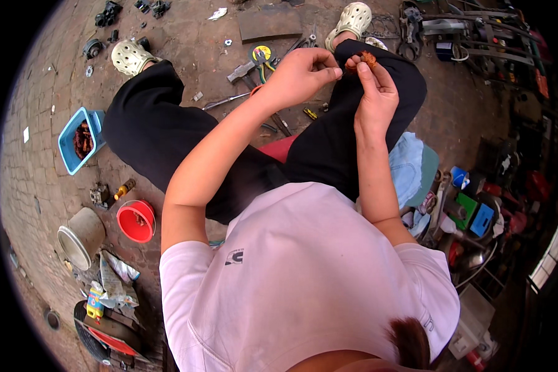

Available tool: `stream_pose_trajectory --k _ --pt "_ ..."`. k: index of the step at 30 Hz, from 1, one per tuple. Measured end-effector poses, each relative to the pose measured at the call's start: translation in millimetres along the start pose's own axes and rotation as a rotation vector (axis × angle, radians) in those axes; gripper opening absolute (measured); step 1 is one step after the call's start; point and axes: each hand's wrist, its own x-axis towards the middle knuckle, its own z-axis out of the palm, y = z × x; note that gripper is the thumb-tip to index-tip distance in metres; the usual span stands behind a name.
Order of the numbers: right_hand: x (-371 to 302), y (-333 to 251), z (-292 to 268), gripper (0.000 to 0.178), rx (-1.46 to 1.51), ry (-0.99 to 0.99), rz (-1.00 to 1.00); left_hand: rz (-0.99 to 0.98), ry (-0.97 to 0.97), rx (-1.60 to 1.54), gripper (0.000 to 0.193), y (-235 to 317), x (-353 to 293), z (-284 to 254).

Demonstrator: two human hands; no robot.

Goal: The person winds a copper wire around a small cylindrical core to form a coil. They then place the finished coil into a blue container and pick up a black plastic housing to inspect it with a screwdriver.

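Head-worn fisheye view, the left of a side-by-side pair, faced steeply downward from close above the wearer's pale shirt (310, 266), its wide field taking in left hand (304, 77), right hand (376, 93), dark trousers (161, 136) and, farther off, paved ground (34, 161).

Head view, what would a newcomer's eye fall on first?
Probably the red bucket at left and, higher in the picture, the blue basin holding reddish-brown pieces. Next, perhaps, the orange-brown piece pinched in the right hand, right of top centre.
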Motion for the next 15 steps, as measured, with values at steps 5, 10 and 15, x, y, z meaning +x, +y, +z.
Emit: stream_pose_trajectory --k 5,10,15 --pt "1.3 -1.2 0.7 0.018 -0.023 -0.049 0.061 0.087 -0.010 0.087 0.017 2.1 -1.0 -6.0" --pt "-0.3 -0.4 -2.8 0.021 -0.156 -0.168 0.123 0.136 -0.014 0.188 0.016 5.7 1.6 -13.5" --pt "-3.1 -5.1 -2.6 0.024 -0.212 -0.317 0.198 0.128 -0.024 0.186 0.017 -2.4 3.8 -19.7"
